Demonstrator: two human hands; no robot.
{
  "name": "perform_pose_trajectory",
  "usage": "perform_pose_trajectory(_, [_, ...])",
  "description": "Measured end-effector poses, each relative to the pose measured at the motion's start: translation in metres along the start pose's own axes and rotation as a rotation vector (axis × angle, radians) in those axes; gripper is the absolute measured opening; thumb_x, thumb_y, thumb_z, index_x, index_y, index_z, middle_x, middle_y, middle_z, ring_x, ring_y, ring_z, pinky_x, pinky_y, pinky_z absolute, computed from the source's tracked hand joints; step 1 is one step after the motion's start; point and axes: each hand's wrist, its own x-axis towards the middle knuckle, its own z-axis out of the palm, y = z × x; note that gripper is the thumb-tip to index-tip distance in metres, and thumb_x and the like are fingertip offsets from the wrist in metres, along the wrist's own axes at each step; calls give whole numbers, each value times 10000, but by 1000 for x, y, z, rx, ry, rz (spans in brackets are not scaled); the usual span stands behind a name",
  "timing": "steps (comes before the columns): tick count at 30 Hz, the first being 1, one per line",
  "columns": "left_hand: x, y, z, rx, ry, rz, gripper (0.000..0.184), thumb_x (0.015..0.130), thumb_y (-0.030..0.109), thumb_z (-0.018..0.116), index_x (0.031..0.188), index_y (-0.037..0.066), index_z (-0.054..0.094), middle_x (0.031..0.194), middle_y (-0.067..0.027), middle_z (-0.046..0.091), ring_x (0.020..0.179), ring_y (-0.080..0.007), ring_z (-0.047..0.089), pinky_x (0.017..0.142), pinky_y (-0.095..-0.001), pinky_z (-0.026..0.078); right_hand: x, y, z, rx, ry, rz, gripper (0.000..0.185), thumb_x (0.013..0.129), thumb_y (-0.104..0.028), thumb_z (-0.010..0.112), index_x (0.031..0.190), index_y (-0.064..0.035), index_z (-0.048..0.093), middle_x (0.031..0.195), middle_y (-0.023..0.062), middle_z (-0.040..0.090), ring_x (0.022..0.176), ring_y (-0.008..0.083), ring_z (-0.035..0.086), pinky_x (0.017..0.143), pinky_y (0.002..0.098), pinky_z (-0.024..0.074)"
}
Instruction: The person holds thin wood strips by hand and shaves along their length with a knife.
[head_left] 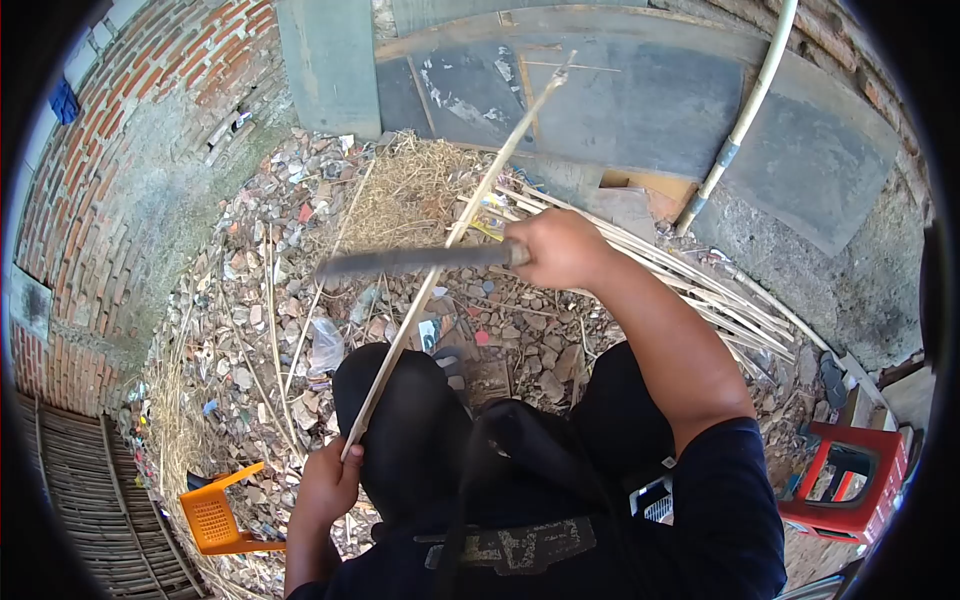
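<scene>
A long pale bamboo strip [412, 318] slants up and away from my left hand [330, 482], whose fingers are wrapped round its lower part. The strip passes over my left knee, and its frayed far tip points toward the grey boards. My right hand [562, 250] grips the handle of a machete [400, 261]. Its dark blade, slightly blurred, lies across the strip and points left; whether its edge touches the strip I cannot tell.
Split bamboo strips [690, 290] lie in a bundle at right. Rubble and litter cover the ground, with a heap of shavings [420, 185] ahead. An orange plastic piece [215, 515] is at left, a red plastic stool [850, 480] at right. A pale pole [745, 115] leans by grey boards.
</scene>
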Motion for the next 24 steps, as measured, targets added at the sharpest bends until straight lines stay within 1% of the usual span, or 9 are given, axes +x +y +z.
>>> perform_pose_trajectory(3, [3,2,0,38,-9,11,434,1060,353,533,858,-28,588,693,-275,609,704,-518,620,599,-536,456,-4,-25,-9,-182,-64,-137,162,740,-204,718,889,-139,716,784,134,713,797,357,716,757,479,572])
perform_pose_trajectory(4, [5,0,2,49,4,20,440,1061,357,531,858,-29,588,692,-275,609,703,-517,620,599,-535,456,-3,-25,-14,-126,-72,-130,161,741,-203,717,884,-129,719,780,133,716,775,371,712,758,478,574])
perform_pose_trajectory(7, [-1,-5,6,65,24,11,452,1062,366,530,854,-31,586,686,-271,605,695,-514,619,593,-529,455,12,32,1,115,23,121,184,732,-180,727,900,-116,689,774,141,701,786,377,697,717,492,553])
perform_pose_trajectory(11, [0,-2,2,-35,21,-5,446,1059,355,539,836,-30,574,666,-267,592,680,-515,610,578,-525,445,6,27,8,-21,78,76,219,727,-180,728,937,-124,706,778,152,703,796,387,697,719,499,557])
perform_pose_trajectory(12, [2,-1,1,-24,16,0,455,1061,363,537,831,-29,571,661,-264,590,675,-510,611,576,-522,444,4,14,-4,18,-13,83,220,739,-218,725,937,-123,716,829,145,722,855,372,713,779,493,568])
perform_pose_trajectory(16, [4,1,2,44,21,46,503,1067,409,524,815,-24,561,646,-252,589,658,-489,623,569,-512,444,-2,-13,-5,-196,-54,-123,201,748,-218,724,924,-121,717,801,142,716,819,365,716,753,486,568])
perform_pose_trajectory(19, [-3,-7,6,72,49,41,519,1069,427,519,814,-23,562,643,-244,592,649,-474,630,569,-504,447,9,29,3,145,79,126,221,747,-218,723,940,-111,719,814,147,721,823,364,717,757,490,571])
perform_pose_trajectory(20, [0,-8,8,71,68,42,520,1069,428,520,815,-24,564,643,-242,593,647,-470,632,569,-501,449,10,35,1,145,14,208,249,751,-220,723,973,-107,721,849,152,731,833,366,715,772,491,574])
perform_pose_trajectory(24, [1,-4,2,-25,33,15,477,1058,388,551,821,-25,575,646,-243,590,641,-476,621,569,-501,448,2,15,2,29,58,161,225,760,-212,722,968,-128,715,841,139,726,828,343,721,758,479,577])
